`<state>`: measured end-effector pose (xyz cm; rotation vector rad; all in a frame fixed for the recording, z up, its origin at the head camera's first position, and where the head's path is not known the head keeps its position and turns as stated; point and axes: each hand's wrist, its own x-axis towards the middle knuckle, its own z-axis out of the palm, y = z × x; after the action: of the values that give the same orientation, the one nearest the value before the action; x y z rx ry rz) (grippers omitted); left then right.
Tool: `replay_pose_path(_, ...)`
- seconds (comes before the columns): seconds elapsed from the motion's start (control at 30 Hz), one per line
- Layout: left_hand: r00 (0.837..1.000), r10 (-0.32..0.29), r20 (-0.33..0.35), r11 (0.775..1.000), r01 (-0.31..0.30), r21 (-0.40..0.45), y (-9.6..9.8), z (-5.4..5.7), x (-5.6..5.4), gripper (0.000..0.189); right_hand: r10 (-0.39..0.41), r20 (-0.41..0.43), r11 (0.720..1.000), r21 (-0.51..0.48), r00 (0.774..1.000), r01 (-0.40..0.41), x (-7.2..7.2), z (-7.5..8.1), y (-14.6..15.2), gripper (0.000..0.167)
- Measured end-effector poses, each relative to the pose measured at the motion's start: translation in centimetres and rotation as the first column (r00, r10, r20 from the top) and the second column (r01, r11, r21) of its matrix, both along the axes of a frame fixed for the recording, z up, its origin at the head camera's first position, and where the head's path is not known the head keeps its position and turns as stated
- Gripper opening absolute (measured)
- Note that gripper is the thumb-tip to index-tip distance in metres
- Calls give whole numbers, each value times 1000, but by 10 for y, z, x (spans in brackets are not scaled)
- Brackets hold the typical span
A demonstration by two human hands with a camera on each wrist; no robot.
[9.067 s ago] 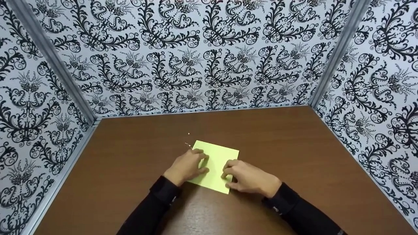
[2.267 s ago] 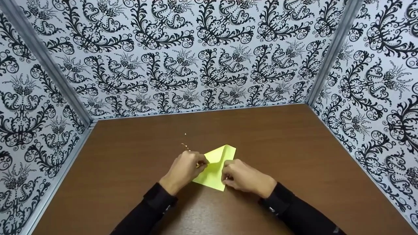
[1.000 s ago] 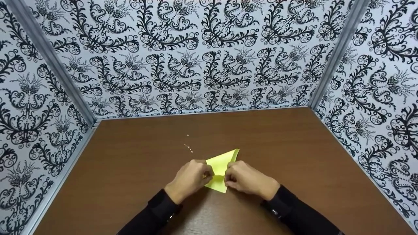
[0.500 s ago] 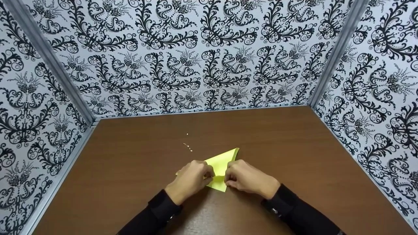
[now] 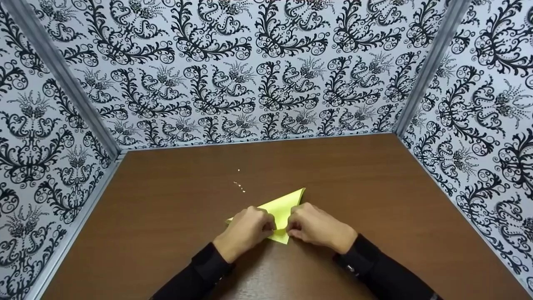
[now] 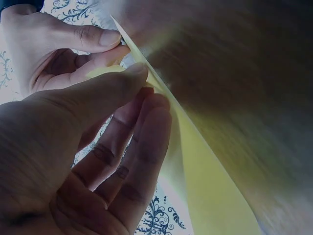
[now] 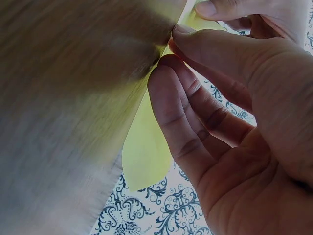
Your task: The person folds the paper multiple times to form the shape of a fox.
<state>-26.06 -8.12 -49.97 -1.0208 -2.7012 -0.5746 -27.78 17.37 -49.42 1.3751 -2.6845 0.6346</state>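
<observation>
A yellow-green sheet of paper (image 5: 283,206) lies folded over on the table, its long slanting fold running up to a point at the far right. My left hand (image 5: 245,231) pinches the folded-over layer between thumb and fingers, low on the sheet. Close beside it, my right hand (image 5: 320,225) pinches the sheet's right edge. In the left wrist view the paper (image 6: 210,186) bends up from the thumb tip in a curved flap. From the right wrist, the thumb and index finger meet on the paper (image 7: 144,147) close over the table, and the other fingers are bent.
The brown wooden table (image 5: 175,179) is bounded by walls with a black-and-white scroll pattern (image 5: 225,83) and grey metal corner posts (image 5: 433,71). Small pale specks (image 5: 239,186) show on the table beyond the paper.
The sheet lay flat and square at first, under spread fingers. My left hand has since drawn its left part over to the right, and has just shifted slightly closer to my right hand.
</observation>
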Motion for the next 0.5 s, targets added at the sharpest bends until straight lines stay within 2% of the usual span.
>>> replay_pose_path(0.27, 1000, -8, 24, 1000, 9, -24, 0, 1, 1, 11, -6, -15, 1000, 21, 1000, 7, 0, -1, 0, 8)
replay_pose_path(0.5, 1000, -10, -26, 998, 8, -59, 2, 1, 3, 13, -20, -13, 999, 31, 1000, 20, -2, 1, 4, 11)
